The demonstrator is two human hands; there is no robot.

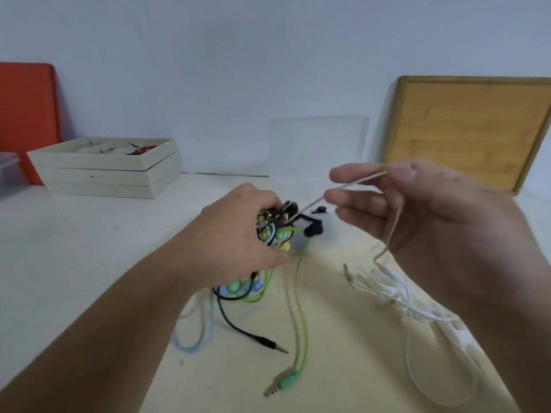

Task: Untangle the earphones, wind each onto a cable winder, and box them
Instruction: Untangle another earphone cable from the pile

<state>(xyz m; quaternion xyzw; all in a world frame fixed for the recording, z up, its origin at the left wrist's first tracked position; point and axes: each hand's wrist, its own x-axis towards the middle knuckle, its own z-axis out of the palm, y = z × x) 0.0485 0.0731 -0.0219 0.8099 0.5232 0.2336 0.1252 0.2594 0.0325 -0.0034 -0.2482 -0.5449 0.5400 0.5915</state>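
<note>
My left hand (238, 234) grips a tangled bundle of earphone cables (277, 228) in black, green, blue and yellow, held above the table. A black earbud (313, 229) sticks out of the bundle to the right. My right hand (417, 210) pinches a thin beige cable (343, 189) that runs taut from the bundle up across its fingers. A black cable with a jack plug (268, 343) and green cables with plugs (286, 383) hang down onto the table. White earphones (396, 290) lie loose under my right hand.
A clear plastic box (319, 147) stands at the back by the wall. A stack of pale wooden trays (110, 171) with small items sits at the back left, beside an orange board (26, 114). A wooden board (468, 129) leans on the wall at right.
</note>
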